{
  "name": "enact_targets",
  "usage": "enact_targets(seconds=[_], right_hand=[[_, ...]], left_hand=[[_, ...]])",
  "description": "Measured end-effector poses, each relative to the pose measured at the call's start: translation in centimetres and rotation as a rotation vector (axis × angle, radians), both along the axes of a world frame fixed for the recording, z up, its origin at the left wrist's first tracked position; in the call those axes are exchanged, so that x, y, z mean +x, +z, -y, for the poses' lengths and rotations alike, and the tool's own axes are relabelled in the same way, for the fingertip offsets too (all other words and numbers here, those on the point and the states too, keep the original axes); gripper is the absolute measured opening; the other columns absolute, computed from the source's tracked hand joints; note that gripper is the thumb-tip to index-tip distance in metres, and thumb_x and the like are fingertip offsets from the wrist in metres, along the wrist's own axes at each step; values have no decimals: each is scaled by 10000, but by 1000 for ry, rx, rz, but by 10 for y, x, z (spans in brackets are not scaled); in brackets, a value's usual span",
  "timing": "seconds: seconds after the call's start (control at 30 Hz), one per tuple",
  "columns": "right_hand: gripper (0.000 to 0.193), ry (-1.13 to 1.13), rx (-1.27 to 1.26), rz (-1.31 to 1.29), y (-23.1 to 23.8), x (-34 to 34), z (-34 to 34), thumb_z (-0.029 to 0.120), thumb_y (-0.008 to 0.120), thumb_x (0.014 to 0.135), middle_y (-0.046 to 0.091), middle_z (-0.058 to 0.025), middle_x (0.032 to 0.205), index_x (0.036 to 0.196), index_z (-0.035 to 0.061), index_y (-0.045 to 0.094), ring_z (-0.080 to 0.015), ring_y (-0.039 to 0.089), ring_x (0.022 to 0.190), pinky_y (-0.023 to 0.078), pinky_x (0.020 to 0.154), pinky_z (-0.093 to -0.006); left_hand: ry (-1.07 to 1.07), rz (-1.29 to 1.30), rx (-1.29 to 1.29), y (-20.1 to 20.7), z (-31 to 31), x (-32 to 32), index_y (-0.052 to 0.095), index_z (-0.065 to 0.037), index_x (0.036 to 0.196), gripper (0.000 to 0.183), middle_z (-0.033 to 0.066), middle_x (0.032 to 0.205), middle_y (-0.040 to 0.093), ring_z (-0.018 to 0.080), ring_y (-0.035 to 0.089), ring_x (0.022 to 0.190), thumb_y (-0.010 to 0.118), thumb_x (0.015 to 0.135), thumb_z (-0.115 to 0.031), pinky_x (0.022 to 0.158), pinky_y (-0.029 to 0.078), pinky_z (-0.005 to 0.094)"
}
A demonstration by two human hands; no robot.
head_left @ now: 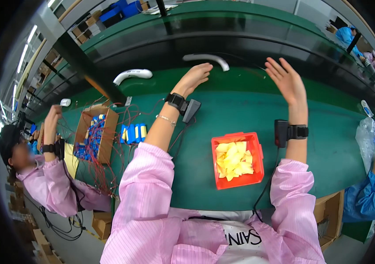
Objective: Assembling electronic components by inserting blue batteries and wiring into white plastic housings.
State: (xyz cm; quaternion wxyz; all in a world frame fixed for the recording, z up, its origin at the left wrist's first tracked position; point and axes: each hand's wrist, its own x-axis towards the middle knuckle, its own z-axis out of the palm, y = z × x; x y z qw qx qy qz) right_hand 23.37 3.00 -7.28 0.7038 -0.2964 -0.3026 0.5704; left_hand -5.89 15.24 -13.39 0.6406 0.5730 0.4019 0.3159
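My left hand [195,80] reaches over the far side of the green work table, fingers stretched out close together, with nothing seen in it. Just beyond its fingertips lies a white curved handheld device [208,57], slightly blurred and apart from the hand. My right hand [287,82] is raised to the right, fingers spread and holding nothing. Between my forearms stands a red plastic bin [239,181] filled with yellow paper-like pieces [233,160]. A second white curved device [133,75] lies farther left on the dark green strip. Both wrists wear black strapped units.
To the left, a cardboard box [108,140] holds blue wired battery packs, with red wires spilling out. More blue and yellow packs [133,133] lie beside it. A green post [91,72] rises at the far left. Co-workers sit left and right; a clear plastic bag [366,140] lies at right.
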Motion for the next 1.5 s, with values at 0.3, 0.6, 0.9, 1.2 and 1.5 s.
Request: enact_targets(seconds=[0.3, 0.6, 0.9, 1.2, 1.5], right_hand=[[424, -34, -80, 264, 6, -10, 4, 256, 618, 913, 599, -99, 1146, 1256, 12, 564, -169, 571, 1005, 476, 905, -304], [402, 77, -105, 434, 11, -41, 4, 303, 587, 928, 627, -60, 1061, 1229, 35, 594, -127, 575, 936, 479, 841, -273], [359, 71, -89, 481, 21, -45, 10, 276, 568, 945, 648, -60, 1013, 1200, 28, 613, -126, 594, 904, 485, 837, -273], [364, 169, 359, 682, 81, -100, 57, 216, 565, 957, 655, -87, 1121, 1252, 4, 587, -146, 616, 993, 477, 891, -274], [322, 135, 315, 473, 77, -90, 54, 138, 651, 902, 662, -67, 1078, 1190, -3, 616, -112, 606, 939, 502, 821, -266]], left_hand=[[97, -1054, 374, 76, 126, -162, 690, -4, 823, 227, 102, 663, 660, 225, 649, 622, 643, 810, -226, 636, 506, 323], [303, -1452, 543, 48, 173, -175, 675, -7, 771, 289, 189, 759, 670, 356, 666, 727, 738, 751, -288, 647, 527, 423], [601, -1015, 664, 82, 173, -160, 569, 18, 959, 338, 156, 801, 685, 270, 677, 731, 646, 875, -300, 606, 510, 349], [196, 188, 579, 144, 172, -20, 538, 35, 1127, 296, 96, 934, 668, 131, 641, 825, 651, 891, -104, 719, 504, 248], [322, 392, 658, 128, 171, 56, 588, 12, 1058, 219, 89, 984, 642, 140, 658, 829, 658, 891, -112, 674, 538, 245]])
